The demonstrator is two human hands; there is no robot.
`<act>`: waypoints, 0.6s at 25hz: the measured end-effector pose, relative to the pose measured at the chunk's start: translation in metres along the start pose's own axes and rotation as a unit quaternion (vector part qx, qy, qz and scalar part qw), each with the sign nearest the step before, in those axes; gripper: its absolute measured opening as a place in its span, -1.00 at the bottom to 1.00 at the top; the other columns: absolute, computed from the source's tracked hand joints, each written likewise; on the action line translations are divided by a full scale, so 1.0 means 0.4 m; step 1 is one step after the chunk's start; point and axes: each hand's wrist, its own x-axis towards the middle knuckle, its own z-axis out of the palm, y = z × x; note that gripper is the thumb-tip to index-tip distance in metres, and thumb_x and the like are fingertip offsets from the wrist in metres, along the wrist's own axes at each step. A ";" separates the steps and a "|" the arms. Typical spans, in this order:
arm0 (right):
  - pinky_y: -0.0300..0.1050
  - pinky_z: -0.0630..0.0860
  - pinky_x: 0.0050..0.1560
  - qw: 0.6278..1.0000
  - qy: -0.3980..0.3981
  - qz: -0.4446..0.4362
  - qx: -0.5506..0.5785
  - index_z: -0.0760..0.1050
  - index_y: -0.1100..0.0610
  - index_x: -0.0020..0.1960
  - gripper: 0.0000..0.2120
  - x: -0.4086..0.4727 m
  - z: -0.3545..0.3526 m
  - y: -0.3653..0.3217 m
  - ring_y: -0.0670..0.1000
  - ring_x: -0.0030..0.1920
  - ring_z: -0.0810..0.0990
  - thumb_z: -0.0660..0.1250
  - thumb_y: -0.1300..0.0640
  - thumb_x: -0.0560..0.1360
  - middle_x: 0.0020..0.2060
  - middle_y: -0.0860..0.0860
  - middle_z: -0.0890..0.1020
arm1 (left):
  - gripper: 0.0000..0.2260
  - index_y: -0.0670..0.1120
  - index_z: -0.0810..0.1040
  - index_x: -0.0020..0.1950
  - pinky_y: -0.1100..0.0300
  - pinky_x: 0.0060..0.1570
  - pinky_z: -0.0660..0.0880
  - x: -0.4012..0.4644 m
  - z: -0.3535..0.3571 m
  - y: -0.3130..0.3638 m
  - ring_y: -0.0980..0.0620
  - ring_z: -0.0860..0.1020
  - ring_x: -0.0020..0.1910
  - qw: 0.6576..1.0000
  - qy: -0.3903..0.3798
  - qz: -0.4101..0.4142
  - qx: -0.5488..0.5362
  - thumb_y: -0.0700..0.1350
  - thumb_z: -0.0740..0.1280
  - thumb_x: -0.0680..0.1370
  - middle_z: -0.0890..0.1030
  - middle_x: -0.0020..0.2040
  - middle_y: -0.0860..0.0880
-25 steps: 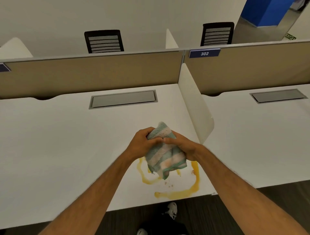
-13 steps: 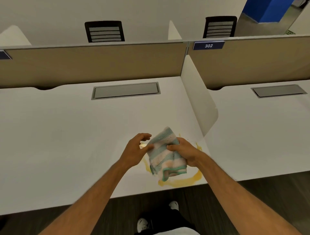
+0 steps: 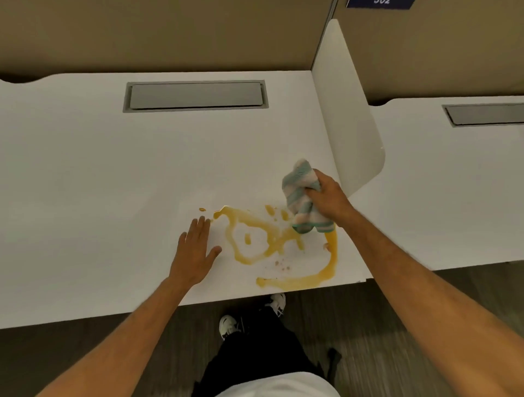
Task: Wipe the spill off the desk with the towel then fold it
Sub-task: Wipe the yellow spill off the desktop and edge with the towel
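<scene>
right, the right hand grips the bunched striped towel at the far right edge of the yellow spill on the white desk, while the left hand lies open and flat just left of it.

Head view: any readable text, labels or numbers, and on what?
One text only: white digits on the blue plate at the top of the partition, cut off by the frame edge; they look like "302", but only their lower part shows.
Nothing readable on the towel, desk or shoes.
</scene>
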 end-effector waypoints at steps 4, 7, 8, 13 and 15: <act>-0.08 0.48 0.13 0.987 0.029 -0.052 -0.152 0.39 -0.04 0.51 -0.47 0.076 0.023 0.041 0.12 0.20 0.58 0.18 0.28 0.59 0.28 0.09 0.60 | -0.18 -0.14 -0.21 0.70 -0.10 0.65 -0.13 0.008 0.047 -0.043 -0.05 -0.24 0.69 0.998 -0.023 0.021 0.054 0.36 -0.16 0.61 -0.28 0.70 -0.05; 0.20 0.41 0.35 0.955 0.026 -0.133 -0.264 0.34 0.17 0.53 -0.44 0.119 0.067 0.088 0.31 0.39 0.46 0.17 0.46 0.57 0.46 0.23 0.44 | -0.22 -0.11 -0.21 0.70 -0.11 0.64 -0.10 0.007 0.071 -0.067 -0.05 -0.20 0.70 0.995 -0.004 0.041 0.087 0.34 -0.15 0.64 -0.24 0.72 -0.06; 0.29 0.37 0.37 0.943 0.009 -0.147 -0.298 0.32 0.18 0.54 -0.43 0.134 0.078 0.105 0.33 0.43 0.41 0.16 0.47 0.57 0.49 0.23 0.39 | -0.24 -0.10 -0.20 0.71 -0.11 0.64 -0.08 0.008 0.075 -0.071 -0.04 -0.19 0.70 0.995 0.006 0.043 0.089 0.32 -0.11 0.66 -0.22 0.72 -0.06; 0.39 0.03 0.50 0.902 -0.133 -0.068 -0.406 0.04 -0.11 0.63 -0.37 0.165 0.128 0.207 0.23 0.61 0.03 0.25 -0.02 0.65 0.64 -0.04 0.07 | -0.26 -0.06 -0.19 0.72 -0.09 0.65 -0.07 0.007 0.093 -0.079 0.00 -0.20 0.71 0.994 0.020 0.042 0.094 0.30 -0.05 0.67 -0.21 0.73 -0.02; 0.32 0.05 0.54 0.904 -0.159 -0.076 -0.390 -0.01 -0.19 0.63 -0.28 0.181 0.100 0.221 0.18 0.61 0.06 0.18 -0.34 0.57 0.64 -0.11 0.02 | -0.26 -0.06 -0.20 0.72 -0.09 0.65 -0.08 0.005 0.096 -0.080 0.00 -0.21 0.71 0.994 0.024 0.044 0.101 0.30 -0.06 0.67 -0.22 0.73 -0.02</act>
